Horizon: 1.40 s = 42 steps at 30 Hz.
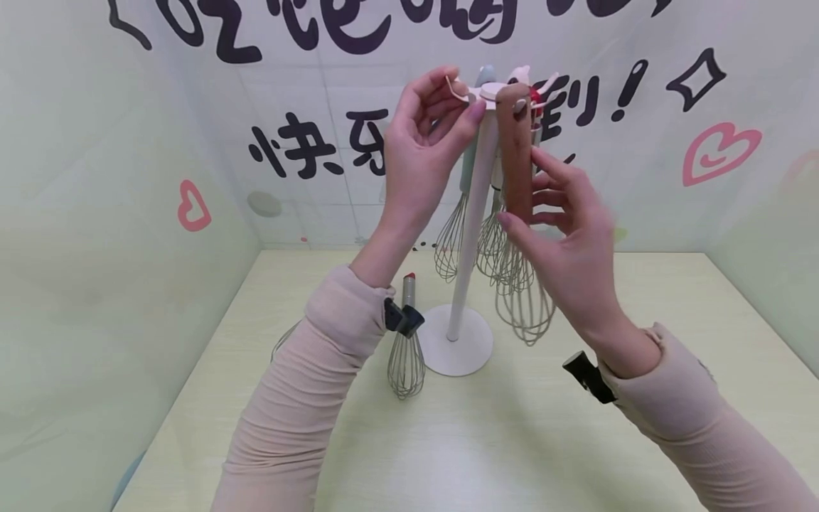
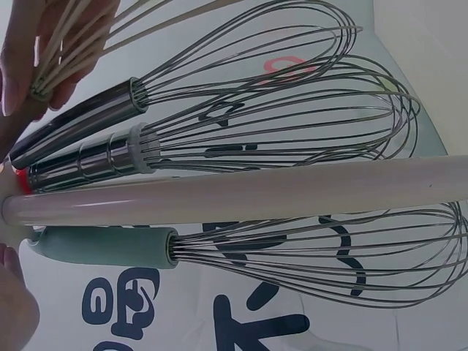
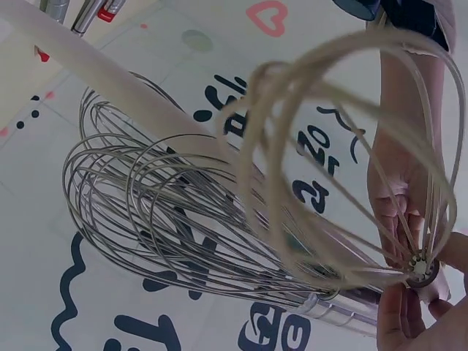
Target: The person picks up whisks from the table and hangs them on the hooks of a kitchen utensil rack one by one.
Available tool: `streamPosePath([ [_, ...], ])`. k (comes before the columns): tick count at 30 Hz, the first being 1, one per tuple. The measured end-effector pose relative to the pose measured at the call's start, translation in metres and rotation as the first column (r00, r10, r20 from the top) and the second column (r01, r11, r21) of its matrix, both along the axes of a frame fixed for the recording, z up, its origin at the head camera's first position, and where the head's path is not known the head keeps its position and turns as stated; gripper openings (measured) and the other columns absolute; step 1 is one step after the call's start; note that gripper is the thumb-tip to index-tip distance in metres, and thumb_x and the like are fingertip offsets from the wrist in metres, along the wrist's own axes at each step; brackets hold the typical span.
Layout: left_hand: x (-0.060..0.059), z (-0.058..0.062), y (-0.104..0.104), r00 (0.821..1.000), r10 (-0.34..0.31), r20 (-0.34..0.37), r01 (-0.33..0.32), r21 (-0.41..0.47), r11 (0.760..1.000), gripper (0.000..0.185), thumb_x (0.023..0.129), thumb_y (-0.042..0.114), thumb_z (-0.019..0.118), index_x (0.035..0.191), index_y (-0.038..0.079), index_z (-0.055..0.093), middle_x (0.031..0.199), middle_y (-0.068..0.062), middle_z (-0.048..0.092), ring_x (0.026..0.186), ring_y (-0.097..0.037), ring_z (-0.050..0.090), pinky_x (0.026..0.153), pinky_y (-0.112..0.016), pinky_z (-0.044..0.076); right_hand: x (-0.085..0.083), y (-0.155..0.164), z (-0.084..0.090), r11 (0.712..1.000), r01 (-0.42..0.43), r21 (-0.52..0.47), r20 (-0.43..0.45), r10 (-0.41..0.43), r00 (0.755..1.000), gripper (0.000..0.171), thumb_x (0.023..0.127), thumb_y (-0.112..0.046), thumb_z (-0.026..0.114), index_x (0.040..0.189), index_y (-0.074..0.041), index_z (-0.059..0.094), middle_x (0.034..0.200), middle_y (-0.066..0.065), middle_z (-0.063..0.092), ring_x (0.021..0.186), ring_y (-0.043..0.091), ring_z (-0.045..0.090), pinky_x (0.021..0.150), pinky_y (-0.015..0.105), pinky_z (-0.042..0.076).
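A white whisk stand with a slim pole (image 1: 473, 227) and a hooked top rises from a round base (image 1: 457, 359). At its top my left hand (image 1: 425, 135) pinches one hook between thumb and fingers. My right hand (image 1: 569, 217) grips the lower handle of a whisk with a brown wooden handle (image 1: 515, 160), held upright with its beige wires (image 3: 270, 183) downward. The upper end of that handle overlaps the hooks in the head view. Behind it hang a green-handled whisk (image 2: 110, 246) and metal-handled whisks (image 2: 84, 123), their wires crowded together.
A silver-handled whisk (image 1: 406, 363) lies on the pale table (image 1: 544, 441) left of the base. Part of another whisk (image 1: 283, 343) shows beside my left sleeve, which hides the rest. A printed backdrop (image 1: 320, 213) stands behind the table, with side panels left and right.
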<state>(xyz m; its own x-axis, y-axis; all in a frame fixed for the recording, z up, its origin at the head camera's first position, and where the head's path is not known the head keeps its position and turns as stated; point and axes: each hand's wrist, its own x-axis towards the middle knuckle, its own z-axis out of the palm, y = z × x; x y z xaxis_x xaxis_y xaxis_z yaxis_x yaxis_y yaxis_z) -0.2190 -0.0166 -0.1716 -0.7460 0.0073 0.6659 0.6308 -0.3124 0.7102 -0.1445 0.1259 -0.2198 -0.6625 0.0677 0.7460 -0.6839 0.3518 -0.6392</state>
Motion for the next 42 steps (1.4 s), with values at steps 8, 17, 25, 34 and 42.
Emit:
streamPosePath([
  [8,0.004,0.0,0.0,1.0,-0.006,0.006,0.006,0.007,1.0,0.049,0.085,-0.007,0.063,0.131,-0.007,0.046,0.112,-0.012,0.056,0.11,-0.021,0.059,0.104,-0.022,0.05,0.001,0.0,-0.002,0.999,-0.033,0.017,0.054,0.032,0.998,0.063,0.08,0.007,0.07,0.137,-0.005,0.047,0.109,0.01,0.06,0.094,0.01,0.06,0.077,0.012,0.055],
  [17,0.006,0.0,-0.001,1.0,0.016,0.013,-0.016,-0.011,1.0,0.053,0.086,-0.006,0.063,0.135,-0.004,0.044,0.121,-0.018,0.055,0.114,-0.022,0.058,0.104,-0.02,0.049,0.001,0.002,-0.002,0.998,-0.059,0.029,0.051,0.058,0.997,0.062,0.078,0.009,0.071,0.134,-0.002,0.049,0.108,0.002,0.06,0.093,0.01,0.06,0.076,0.013,0.055],
  [25,0.008,-0.002,-0.001,0.999,0.039,0.019,-0.038,-0.027,0.999,0.055,0.086,-0.004,0.064,0.137,-0.002,0.044,0.129,-0.017,0.053,0.117,-0.022,0.059,0.104,-0.019,0.049,0.003,0.005,-0.002,0.997,-0.068,0.036,0.041,0.066,0.997,0.059,0.079,0.01,0.069,0.133,-0.001,0.049,0.109,-0.002,0.059,0.094,0.009,0.06,0.077,0.012,0.054],
  [34,0.011,0.0,-0.003,0.999,0.044,0.012,-0.043,-0.023,0.999,0.055,0.086,-0.004,0.065,0.137,-0.003,0.044,0.13,-0.017,0.053,0.116,-0.022,0.059,0.104,-0.02,0.049,0.003,0.009,0.002,0.998,-0.068,0.019,0.016,0.067,0.998,0.051,0.082,0.008,0.067,0.129,0.001,0.052,0.107,-0.01,0.06,0.094,0.006,0.062,0.078,0.015,0.055],
  [42,0.011,-0.001,-0.005,0.999,0.038,0.004,-0.038,-0.03,0.999,0.056,0.087,-0.003,0.064,0.138,-0.002,0.043,0.132,-0.016,0.051,0.117,-0.02,0.058,0.104,-0.019,0.049,0.003,0.014,0.003,0.999,-0.035,-0.001,-0.049,0.035,0.998,0.042,0.083,0.007,0.065,0.124,0.003,0.056,0.103,-0.017,0.058,0.095,0.01,0.06,0.081,0.014,0.055],
])
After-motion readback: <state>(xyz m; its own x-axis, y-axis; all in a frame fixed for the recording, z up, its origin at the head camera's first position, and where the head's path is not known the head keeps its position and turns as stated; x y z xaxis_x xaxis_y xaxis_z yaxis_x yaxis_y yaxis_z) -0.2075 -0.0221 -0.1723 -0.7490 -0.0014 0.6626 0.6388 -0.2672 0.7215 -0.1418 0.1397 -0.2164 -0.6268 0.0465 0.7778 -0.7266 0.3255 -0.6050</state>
